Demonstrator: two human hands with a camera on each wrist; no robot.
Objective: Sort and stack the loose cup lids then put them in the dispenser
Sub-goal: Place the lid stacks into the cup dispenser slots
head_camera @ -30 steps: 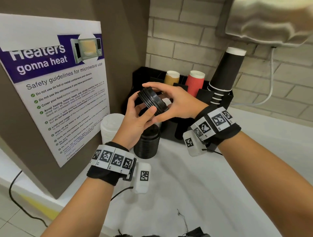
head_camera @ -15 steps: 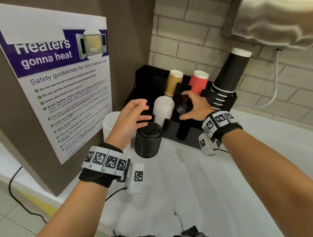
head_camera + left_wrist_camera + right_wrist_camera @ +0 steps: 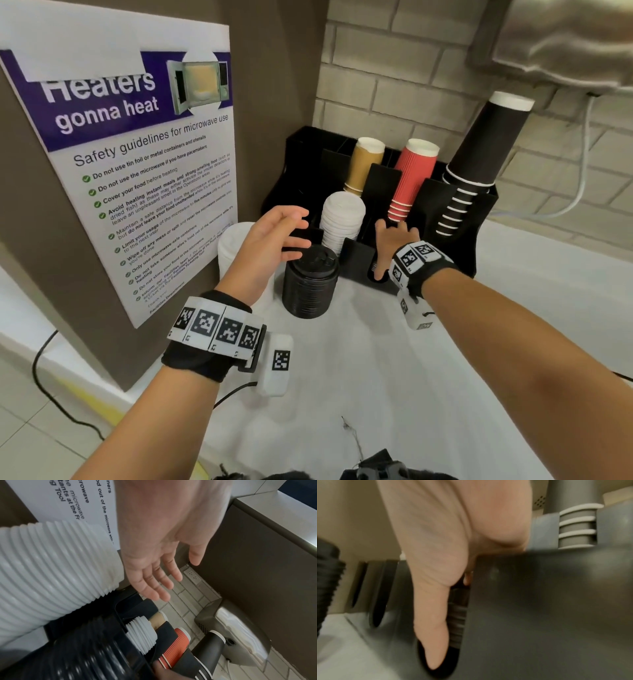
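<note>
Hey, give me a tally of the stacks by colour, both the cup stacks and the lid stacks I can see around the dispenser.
Black lid stacks: 2, one on the counter, one in the dispenser slot
White lid stacks: 2
Tan cup stacks: 1
Red cup stacks: 1
Black cup stacks: 1
Total: 7 stacks

black lid stack: ribbed plastic, faint sheen; white lid stack: ribbed matt plastic; dispenser: smooth matt black plastic; red cups: corrugated paper; poster: smooth paper; wall: rough brick
</note>
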